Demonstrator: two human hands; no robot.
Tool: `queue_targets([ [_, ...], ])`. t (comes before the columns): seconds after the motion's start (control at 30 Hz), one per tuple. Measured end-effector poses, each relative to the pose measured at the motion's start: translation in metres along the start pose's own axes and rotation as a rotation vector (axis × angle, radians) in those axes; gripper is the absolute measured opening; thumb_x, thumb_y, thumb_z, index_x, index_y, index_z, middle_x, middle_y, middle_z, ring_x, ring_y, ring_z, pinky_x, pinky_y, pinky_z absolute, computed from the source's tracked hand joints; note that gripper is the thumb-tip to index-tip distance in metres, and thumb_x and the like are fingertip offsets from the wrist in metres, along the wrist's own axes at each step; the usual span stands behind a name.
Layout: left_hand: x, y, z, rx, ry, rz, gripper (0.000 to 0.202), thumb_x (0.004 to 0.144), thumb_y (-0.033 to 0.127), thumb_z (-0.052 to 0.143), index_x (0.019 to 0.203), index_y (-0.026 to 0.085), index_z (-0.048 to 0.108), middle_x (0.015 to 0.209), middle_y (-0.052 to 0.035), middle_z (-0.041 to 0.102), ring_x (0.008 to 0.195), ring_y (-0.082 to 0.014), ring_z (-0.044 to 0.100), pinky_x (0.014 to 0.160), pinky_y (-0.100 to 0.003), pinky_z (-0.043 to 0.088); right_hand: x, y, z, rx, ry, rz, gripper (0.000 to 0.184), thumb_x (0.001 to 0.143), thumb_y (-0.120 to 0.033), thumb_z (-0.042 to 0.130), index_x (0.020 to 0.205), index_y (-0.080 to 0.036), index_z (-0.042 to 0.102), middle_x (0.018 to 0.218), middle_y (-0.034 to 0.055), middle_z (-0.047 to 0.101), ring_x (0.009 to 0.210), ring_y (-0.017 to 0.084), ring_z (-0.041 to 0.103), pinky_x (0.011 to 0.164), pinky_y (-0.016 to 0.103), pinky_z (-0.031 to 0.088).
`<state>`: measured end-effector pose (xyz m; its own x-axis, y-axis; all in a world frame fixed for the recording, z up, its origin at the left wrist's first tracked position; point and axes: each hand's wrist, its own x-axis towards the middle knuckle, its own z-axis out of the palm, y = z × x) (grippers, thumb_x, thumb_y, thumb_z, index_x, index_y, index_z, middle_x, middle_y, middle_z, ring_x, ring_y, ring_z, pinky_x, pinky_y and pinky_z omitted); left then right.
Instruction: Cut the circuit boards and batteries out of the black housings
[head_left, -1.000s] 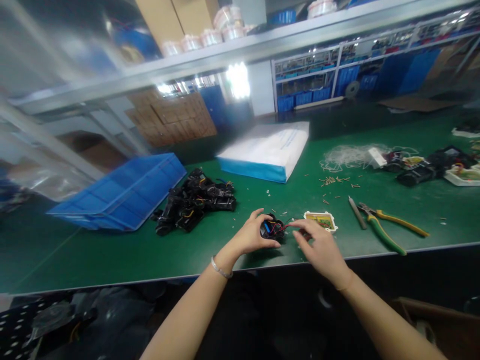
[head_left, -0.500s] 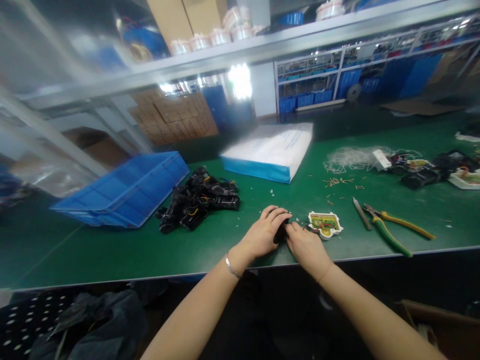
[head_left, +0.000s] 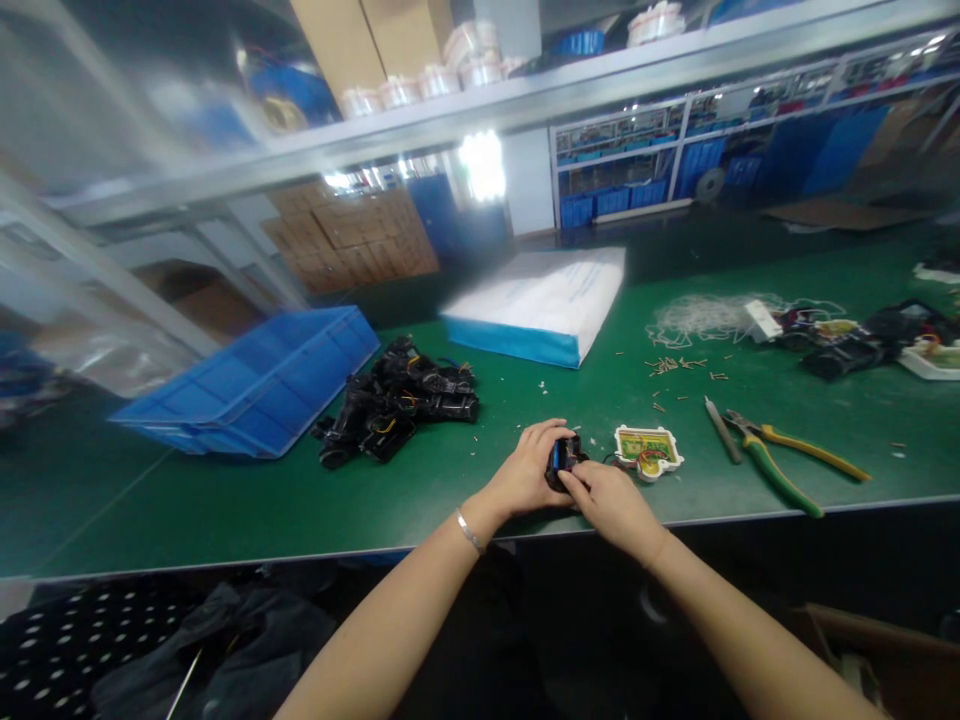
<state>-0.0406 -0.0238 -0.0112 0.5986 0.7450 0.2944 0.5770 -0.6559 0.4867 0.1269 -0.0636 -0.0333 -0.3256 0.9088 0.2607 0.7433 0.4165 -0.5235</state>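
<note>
My left hand (head_left: pixel 531 470) is closed around a small black plastic housing (head_left: pixel 556 466), whose open side shows something blue inside. The fingers of my right hand (head_left: pixel 606 497) pinch at the housing's right edge; exactly what lies between them is hidden. Thin dark and red wires run from the housing to a white-framed circuit board (head_left: pixel 648 452) lying just right of my hands. Left of my hands, a heap of black plastic housings (head_left: pixel 401 400) with short yellow wires rests on the green table (head_left: pixel 315 520).
A blue bin (head_left: pixel 255 385) stands at the left, and a white and blue package (head_left: pixel 536 305) lies behind. To the right are diagonal cutters (head_left: pixel 784 460), a pen-like tool (head_left: pixel 722 430), scattered screws (head_left: pixel 671 366), clear tangled strands (head_left: pixel 701 318) and more wired black parts (head_left: pixel 855 350).
The black housing has been turned so that its open side with the blue part shows. My right hand has shifted slightly down along it, and the circuit board has moved a little left.
</note>
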Motion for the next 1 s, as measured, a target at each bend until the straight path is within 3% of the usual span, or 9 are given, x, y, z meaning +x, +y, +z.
queue_targets([
  [0.13,0.000,0.007,-0.003,0.059,-0.021,-0.001,0.062,0.063,0.029,0.074,0.119,0.024,0.048,0.129,-0.0096,0.043,0.123,-0.0260,0.038,0.106,-0.043,0.033,-0.003,0.006,0.001,0.136,-0.006,-0.004,0.045,0.094,-0.040,0.040,0.060,-0.019,0.059,0.061,-0.0002,0.059,0.056,0.013,0.051,0.056,0.026,0.028],
  [0.23,0.003,0.012,-0.006,0.107,-0.049,0.013,0.052,0.063,0.032,0.075,0.110,0.024,0.053,0.127,-0.0081,0.044,0.121,-0.0266,0.038,0.105,-0.043,0.034,-0.003,0.016,0.003,0.400,-0.014,0.047,0.048,0.089,-0.045,0.048,0.050,-0.017,0.050,0.048,-0.0036,0.044,0.048,0.011,0.040,0.051,0.026,0.021],
  [0.33,0.007,0.016,-0.005,0.134,-0.058,0.042,0.048,0.065,0.033,0.075,0.107,0.023,0.054,0.127,-0.0075,0.043,0.121,-0.0256,0.036,0.106,-0.041,0.033,0.001,0.027,0.009,0.693,0.030,0.142,0.049,0.085,-0.048,0.052,0.048,-0.017,0.043,0.047,-0.0049,0.034,0.047,0.009,0.031,0.049,0.025,0.018],
  [0.5,0.015,0.021,0.001,0.176,-0.062,0.071,0.048,0.065,0.027,0.074,0.108,0.024,0.053,0.132,-0.0063,0.040,0.126,-0.0277,0.030,0.108,-0.043,0.031,0.008,0.034,0.017,0.869,0.137,0.245,0.051,0.084,-0.053,0.051,0.050,-0.019,0.036,0.046,-0.0060,0.026,0.045,0.008,0.025,0.045,0.024,0.017],
  [0.63,0.016,0.010,-0.002,0.156,-0.040,0.036,0.051,0.062,0.023,0.074,0.107,0.024,0.052,0.130,-0.0069,0.041,0.125,-0.0274,0.033,0.107,-0.045,0.031,-0.001,0.035,0.009,0.973,0.245,0.299,0.049,0.084,-0.054,0.050,0.052,-0.020,0.034,0.048,-0.0058,0.027,0.046,0.009,0.028,0.044,0.023,0.025],
  [0.77,0.012,-0.008,-0.010,0.157,0.097,-0.119,0.046,0.063,0.018,0.071,0.104,0.022,0.050,0.128,-0.0075,0.041,0.124,-0.0256,0.035,0.106,-0.044,0.032,-0.023,0.048,-0.003,1.169,0.391,0.340,0.044,0.087,-0.046,0.051,0.053,-0.020,0.038,0.051,-0.0053,0.028,0.050,0.011,0.031,0.052,0.025,0.036],
  [0.93,0.013,-0.005,-0.010,0.150,0.032,-0.064,0.058,0.059,0.017,0.073,0.112,0.024,0.050,0.131,-0.0068,0.040,0.125,-0.0261,0.034,0.108,-0.044,0.031,-0.030,0.054,-0.007,1.205,0.289,0.300,0.043,0.089,-0.042,0.050,0.055,-0.017,0.047,0.053,-0.0031,0.039,0.053,0.011,0.039,0.057,0.026,0.040],
  [1.0,0.014,-0.001,-0.009,0.154,0.022,-0.066,0.063,0.059,0.018,0.073,0.116,0.025,0.049,0.131,-0.0073,0.040,0.125,-0.0268,0.034,0.108,-0.046,0.032,-0.026,0.052,-0.007,1.189,0.281,0.312,0.036,0.090,-0.043,0.048,0.068,-0.016,0.057,0.056,-0.0022,0.045,0.056,0.012,0.047,0.059,0.026,0.044],
])
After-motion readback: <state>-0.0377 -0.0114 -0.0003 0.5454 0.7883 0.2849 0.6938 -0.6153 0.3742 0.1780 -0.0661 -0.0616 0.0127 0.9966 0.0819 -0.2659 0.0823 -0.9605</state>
